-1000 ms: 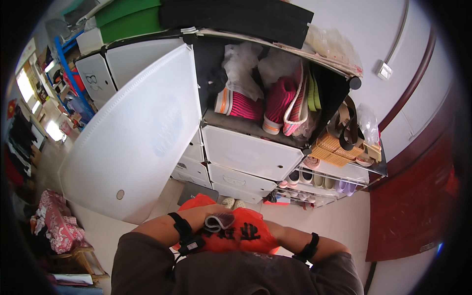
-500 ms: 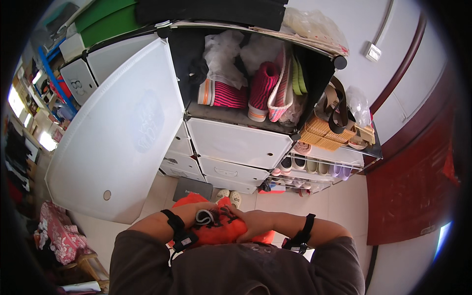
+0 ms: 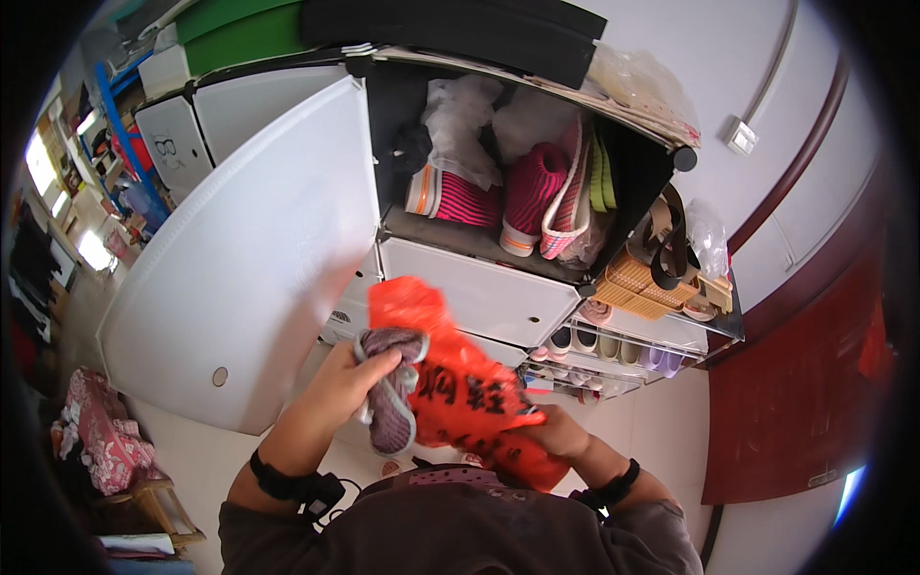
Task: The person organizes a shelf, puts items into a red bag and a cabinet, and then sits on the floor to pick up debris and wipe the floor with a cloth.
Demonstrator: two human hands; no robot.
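Steadying a red plastic bag (image 3: 465,383) and a knitted piece, low at 6 o'clock

Gripping the purple-grey knitted piece (image 3: 391,388) in the left hand (image 3: 343,388), out toward 8 o'clock, with thumb laid across its fold. Cannot tell whether to call it cloth or slipper, nor whether pinching bag plastic underneath too. Holding the crumpled bag by its lower right side in the right hand (image 3: 559,433), at 5 o'clock; cannot tell how firmly, because of hidden fingertips. Find the bag between both hands, overlapping the white cabinet panels (image 3: 460,292) in view, below the open compartment (image 3: 450,235) toward 12 o'clock.

To handle both well, keep thumb pressure on the fold, so as not to let the knitted piece unroll. Draw the right hand lightly toward 4 o'clock to take up slack, without straining thin-looking plastic. Keep the left elbow clear of the swung-out door panel (image 3: 240,278) at 9 o'clock
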